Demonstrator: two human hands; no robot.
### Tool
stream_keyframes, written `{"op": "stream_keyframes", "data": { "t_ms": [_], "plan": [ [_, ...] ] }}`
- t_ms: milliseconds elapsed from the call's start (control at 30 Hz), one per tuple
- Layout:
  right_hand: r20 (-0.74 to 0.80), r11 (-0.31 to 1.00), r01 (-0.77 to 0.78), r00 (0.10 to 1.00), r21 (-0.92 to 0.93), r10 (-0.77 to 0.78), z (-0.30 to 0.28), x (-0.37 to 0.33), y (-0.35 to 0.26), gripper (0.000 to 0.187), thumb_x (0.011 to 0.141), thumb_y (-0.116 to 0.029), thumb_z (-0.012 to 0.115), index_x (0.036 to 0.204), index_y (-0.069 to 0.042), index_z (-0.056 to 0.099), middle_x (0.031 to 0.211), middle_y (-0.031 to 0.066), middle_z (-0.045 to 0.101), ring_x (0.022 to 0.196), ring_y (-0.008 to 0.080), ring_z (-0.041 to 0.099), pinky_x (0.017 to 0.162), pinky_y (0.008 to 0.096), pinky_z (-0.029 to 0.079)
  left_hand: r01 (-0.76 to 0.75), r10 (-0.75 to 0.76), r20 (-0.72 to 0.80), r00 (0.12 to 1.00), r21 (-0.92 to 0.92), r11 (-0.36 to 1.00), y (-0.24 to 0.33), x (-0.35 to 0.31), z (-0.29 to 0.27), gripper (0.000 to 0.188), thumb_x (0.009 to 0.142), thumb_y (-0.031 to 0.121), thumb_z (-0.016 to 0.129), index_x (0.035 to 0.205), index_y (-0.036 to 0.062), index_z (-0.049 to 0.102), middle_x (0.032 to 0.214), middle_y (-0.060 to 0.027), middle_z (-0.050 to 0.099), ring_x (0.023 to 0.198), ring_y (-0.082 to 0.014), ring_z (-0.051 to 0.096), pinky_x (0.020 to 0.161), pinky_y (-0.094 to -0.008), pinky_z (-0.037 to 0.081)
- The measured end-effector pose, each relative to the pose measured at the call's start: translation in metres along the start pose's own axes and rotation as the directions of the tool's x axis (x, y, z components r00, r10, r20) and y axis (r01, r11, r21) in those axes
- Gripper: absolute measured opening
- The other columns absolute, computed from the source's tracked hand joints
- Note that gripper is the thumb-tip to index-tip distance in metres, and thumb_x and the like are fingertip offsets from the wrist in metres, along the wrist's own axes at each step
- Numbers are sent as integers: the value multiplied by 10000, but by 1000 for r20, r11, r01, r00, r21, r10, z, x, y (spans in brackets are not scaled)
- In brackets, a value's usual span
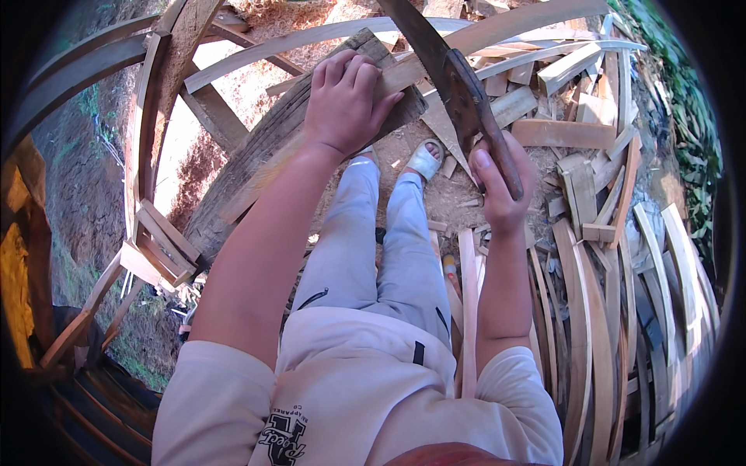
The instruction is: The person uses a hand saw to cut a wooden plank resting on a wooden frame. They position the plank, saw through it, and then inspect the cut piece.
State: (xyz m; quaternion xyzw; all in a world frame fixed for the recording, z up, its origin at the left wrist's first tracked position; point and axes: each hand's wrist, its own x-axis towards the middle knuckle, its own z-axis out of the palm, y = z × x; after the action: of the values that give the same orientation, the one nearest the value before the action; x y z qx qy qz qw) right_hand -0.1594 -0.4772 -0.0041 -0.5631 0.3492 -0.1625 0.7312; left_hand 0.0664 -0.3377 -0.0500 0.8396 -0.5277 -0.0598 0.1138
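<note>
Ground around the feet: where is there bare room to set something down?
Mostly bare dirt shows between the right sandal and the right hand, with scattered chips. Farther right, wood strips crowd the ground.

Saw (466, 97) btwn beam (263, 155) (L) & offcuts (563, 133) (R)

Dull metal is shown by the blade (423, 39), matt wood by its handle (470, 101); the beam (249, 163) is marked by rough wood grain, the shirt (342, 419) made of matt cloth.

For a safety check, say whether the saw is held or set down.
Held: the right hand grips the saw by its handle.
</note>
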Motion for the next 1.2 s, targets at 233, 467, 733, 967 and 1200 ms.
{"op": "stream_keyframes", "data": {
  "t_ms": [233,467,733,967,1200],
  "plan": [
    [229,985,119,969,-124,-89,-33,16,18,345,988,-296,677,826,4,626,648,29,539,569,116,481,546,295,372,-16,16,9,1000,-7,1000,0,2,-1,416,922,436,749,1089,88,596,1205,-46,623,1304,-323,497,1100,-503,366],
    [193,988,146,972,-59,-132,-32,12,34,335,991,-290,667,831,2,624,621,31,493,550,120,454,531,297,342,-12,12,16,1000,22,1000,0,2,0,421,902,420,767,1085,83,592,1200,-48,622,1295,-327,497,1086,-494,361],
    [193,995,34,981,-97,-15,-37,17,15,304,995,-241,668,832,11,619,633,38,491,574,122,452,541,310,338,-22,21,25,999,24,999,0,2,2,443,886,406,786,1099,72,588,1197,-48,621,1281,-330,502,1087,-493,352],
    [189,961,35,982,-276,19,-65,-32,19,297,963,-233,670,785,-4,601,621,74,485,544,207,472,541,353,358,-34,33,17,999,49,998,-2,1,5,451,885,412,786,1096,68,586,1196,-49,622,1273,-327,508,1080,-491,355],
    [-1,982,-108,994,154,109,-111,-169,-16,541,963,-436,723,659,-42,514,581,38,491,502,172,478,497,343,346,-54,56,-27,998,53,997,-5,-1,5,440,905,430,768,1090,75,586,1186,-53,622,1271,-322,511,1077,-488,356]
  ]
}}
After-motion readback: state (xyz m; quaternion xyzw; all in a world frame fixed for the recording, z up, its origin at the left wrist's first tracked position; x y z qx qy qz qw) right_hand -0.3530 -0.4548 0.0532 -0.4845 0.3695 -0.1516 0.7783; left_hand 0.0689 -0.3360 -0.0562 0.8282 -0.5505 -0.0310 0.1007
